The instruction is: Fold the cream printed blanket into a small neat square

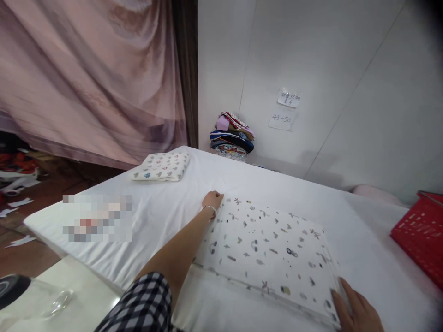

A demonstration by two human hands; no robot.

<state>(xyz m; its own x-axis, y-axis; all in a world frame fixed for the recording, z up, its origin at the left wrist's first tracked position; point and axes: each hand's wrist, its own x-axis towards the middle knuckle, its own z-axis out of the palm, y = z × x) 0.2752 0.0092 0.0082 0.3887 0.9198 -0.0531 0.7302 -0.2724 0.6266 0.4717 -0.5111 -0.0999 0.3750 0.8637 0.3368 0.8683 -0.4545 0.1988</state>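
A white cloth (263, 249) printed with small grey and brown motifs lies folded into a flat rectangle in front of me. Translucent, plastic-looking material (197, 288) extends from its near edge. My left hand (212, 199) reaches across to the far left corner, its fingers curled and pinched at the cloth's edge. At the near right corner, my right hand (358, 306) grips the edge, thumb on top and fingers along the outer side. Part of that hand is cut off by the frame's bottom.
Another folded printed cloth (162, 167) rests toward the table's far left on the white cover (159, 207). A blurred patch hides something nearer. A red basket (420, 235) stands right, a clear jar (38, 295) lower left. Folded clothes (231, 136) are stacked by the wall.
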